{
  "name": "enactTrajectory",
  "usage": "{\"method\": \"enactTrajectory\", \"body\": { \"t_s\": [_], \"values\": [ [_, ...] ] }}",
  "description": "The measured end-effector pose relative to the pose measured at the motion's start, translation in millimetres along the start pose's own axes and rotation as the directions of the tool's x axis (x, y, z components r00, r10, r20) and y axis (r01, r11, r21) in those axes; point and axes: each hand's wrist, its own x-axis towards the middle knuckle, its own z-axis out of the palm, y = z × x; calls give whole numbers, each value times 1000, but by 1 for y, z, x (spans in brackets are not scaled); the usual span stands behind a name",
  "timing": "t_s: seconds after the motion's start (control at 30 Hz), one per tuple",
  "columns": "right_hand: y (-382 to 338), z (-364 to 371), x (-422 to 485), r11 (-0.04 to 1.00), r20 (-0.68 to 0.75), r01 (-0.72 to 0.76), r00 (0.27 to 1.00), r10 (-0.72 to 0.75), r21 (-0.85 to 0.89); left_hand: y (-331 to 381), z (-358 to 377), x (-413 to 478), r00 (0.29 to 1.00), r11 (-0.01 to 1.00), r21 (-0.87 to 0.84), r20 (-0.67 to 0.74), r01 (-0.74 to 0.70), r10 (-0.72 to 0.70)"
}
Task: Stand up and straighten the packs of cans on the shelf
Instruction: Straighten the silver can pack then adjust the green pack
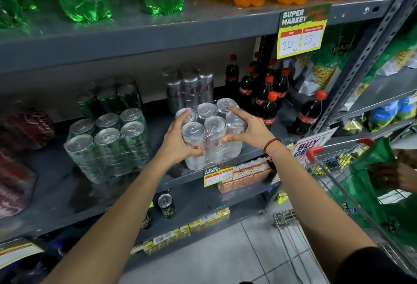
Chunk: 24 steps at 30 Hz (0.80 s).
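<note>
Both hands clasping the silver can pack (212, 134) at the front edge of the middle shelf (56, 193): left hand (178, 146) wrapped round its near left corner, right hand (248, 130) spread over the right side with a fingertip on a far can top. Upright already, but close to the lip, so likely to tip off if nudged outward or let go early. Behind and to the left, green can pack (108, 146) near, second silver pack (189, 89) and cola bottles (266, 100) close enough to get knocked by a hard push back.
</note>
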Motion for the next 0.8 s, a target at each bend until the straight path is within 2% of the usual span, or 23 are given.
{"method": "enactTrajectory", "body": {
  "t_s": [0.17,0.2,0.27,0.37,0.47,0.57,0.67,0.73,0.8],
  "values": [
    [-5,-1,-1,999,55,-19,998,17,45,5,-8,-8,999,999,32,45,-27,26],
    [-9,-1,-2,998,30,-12,999,10,65,6,-13,-11,999,999,36,35,-38,36],
    [-24,1,-2,997,-117,27,993,-19,71,11,-32,-20,997,996,56,-41,-64,66],
    [-58,10,-1,980,-329,174,935,-131,102,12,-76,-31,963,989,105,-234,-108,130],
    [-97,38,5,948,-364,300,899,-245,103,-1,-124,-39,917,985,167,-387,-31,94],
    [-127,82,17,952,-208,298,938,-278,74,-30,-164,-46,907,975,188,-419,121,-31],
    [-140,128,34,974,48,224,973,-224,14,-60,-188,-55,914,955,123,-347,269,-212],
    [-143,152,46,990,196,139,971,-135,-5,-76,-192,-60,922,953,88,-294,289,-252],
    [-142,169,55,997,273,77,960,-70,-14,-84,-192,-62,946,963,31,-199,266,-255]
  ]
}}
